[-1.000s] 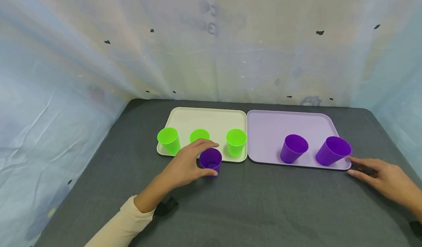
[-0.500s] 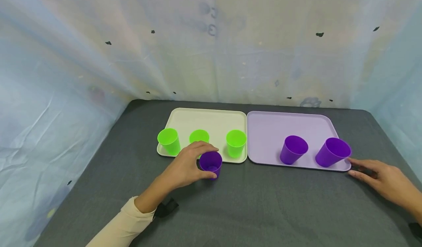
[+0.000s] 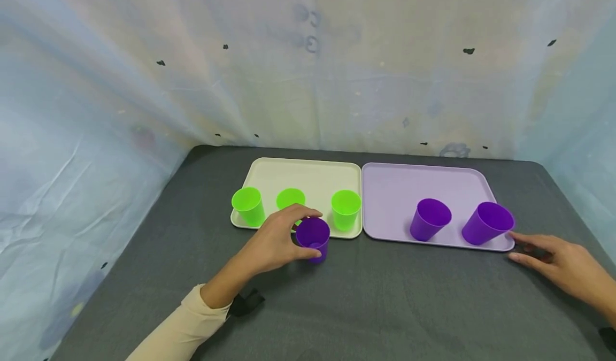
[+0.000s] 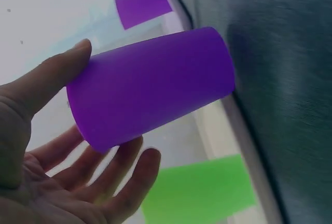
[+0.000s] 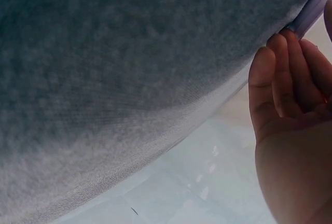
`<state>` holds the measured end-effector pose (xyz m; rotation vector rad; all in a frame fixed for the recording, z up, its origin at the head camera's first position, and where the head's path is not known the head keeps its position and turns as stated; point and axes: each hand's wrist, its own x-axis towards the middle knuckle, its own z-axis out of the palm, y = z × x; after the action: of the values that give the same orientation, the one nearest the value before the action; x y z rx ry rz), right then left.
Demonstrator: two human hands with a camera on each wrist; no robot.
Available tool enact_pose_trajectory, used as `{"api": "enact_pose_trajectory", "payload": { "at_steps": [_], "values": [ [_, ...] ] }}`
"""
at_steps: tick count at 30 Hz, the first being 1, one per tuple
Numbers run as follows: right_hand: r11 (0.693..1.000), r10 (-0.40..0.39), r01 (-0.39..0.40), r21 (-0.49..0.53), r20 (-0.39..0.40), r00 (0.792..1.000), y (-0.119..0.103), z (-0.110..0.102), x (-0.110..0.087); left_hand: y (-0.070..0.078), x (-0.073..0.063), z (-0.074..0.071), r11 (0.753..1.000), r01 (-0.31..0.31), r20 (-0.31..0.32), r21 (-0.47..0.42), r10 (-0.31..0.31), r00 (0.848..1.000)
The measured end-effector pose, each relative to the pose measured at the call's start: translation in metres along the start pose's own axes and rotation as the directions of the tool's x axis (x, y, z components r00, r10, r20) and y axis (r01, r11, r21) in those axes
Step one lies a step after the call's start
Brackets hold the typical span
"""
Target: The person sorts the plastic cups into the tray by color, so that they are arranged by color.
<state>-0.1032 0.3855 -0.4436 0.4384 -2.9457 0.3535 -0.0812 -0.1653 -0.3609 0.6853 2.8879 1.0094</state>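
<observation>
My left hand (image 3: 276, 242) holds a purple cup (image 3: 320, 246) near its rim, thumb on the near side and fingers on the far side. In the left wrist view the thumb (image 4: 78, 60) lies at the cup's mouth and the fingers curl beneath the purple wall (image 4: 155, 84). This cup is just in front of the cream tray (image 3: 308, 171), partly covering its front edge. Over on the right, my right hand (image 3: 560, 259) has its fingertips at the front right corner of the lilac tray (image 3: 414, 176). Its fingers (image 5: 262, 73) are loosely extended beside that tray's edge.
Green cups stand on the cream tray: one left (image 3: 247, 206), one middle (image 3: 290, 196) partly behind my left hand, one right (image 3: 345, 209). Two purple cups, one inner (image 3: 429, 220) and one outer (image 3: 486, 223), stand on the lilac tray. Dark cloth (image 3: 375, 302) covers the table.
The purple cup in my left hand has shifted slightly to the right. My right hand stays at the lilac tray's corner, and the other cups stand as before.
</observation>
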Motion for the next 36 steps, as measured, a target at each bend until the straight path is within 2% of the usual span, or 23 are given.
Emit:
{"api": "enact_pose_trajectory", "payload": {
  "at_steps": [7,17,21,24,29,33,36],
  "values": [
    [1.0,-0.005,0.005,0.009,-0.039,0.999,0.002,0.002,-0.003,0.019,0.022,0.003,0.987,-0.139,-0.057,-0.079,0.135,0.989],
    [1.0,0.014,-0.014,-0.001,-0.025,1.0,-0.003,0.003,0.002,0.038,0.045,0.004,0.976,-0.198,-0.1,-0.096,0.188,0.977],
    [1.0,0.006,-0.005,0.003,-0.057,0.998,-0.002,0.002,0.003,0.046,0.055,0.007,0.969,-0.224,-0.108,-0.107,0.213,0.971],
    [1.0,-0.004,0.004,0.003,-0.078,0.997,-0.001,0.001,0.003,0.056,0.063,0.009,0.968,-0.229,-0.094,-0.107,0.22,0.971],
    [1.0,-0.003,0.002,-0.012,-0.08,0.997,-0.003,0.003,0.002,0.069,0.075,0.017,0.97,-0.224,-0.037,-0.09,0.221,0.975],
    [1.0,0.02,-0.022,-0.02,-0.06,0.998,-0.004,0.004,0.002,0.073,0.084,0.026,0.976,-0.217,0.01,-0.03,0.218,0.976],
    [0.999,0.031,-0.032,-0.024,-0.052,0.998,-0.004,0.004,0.003,0.073,0.091,0.034,0.977,-0.211,0.065,0.046,0.207,0.976]
  ]
}}
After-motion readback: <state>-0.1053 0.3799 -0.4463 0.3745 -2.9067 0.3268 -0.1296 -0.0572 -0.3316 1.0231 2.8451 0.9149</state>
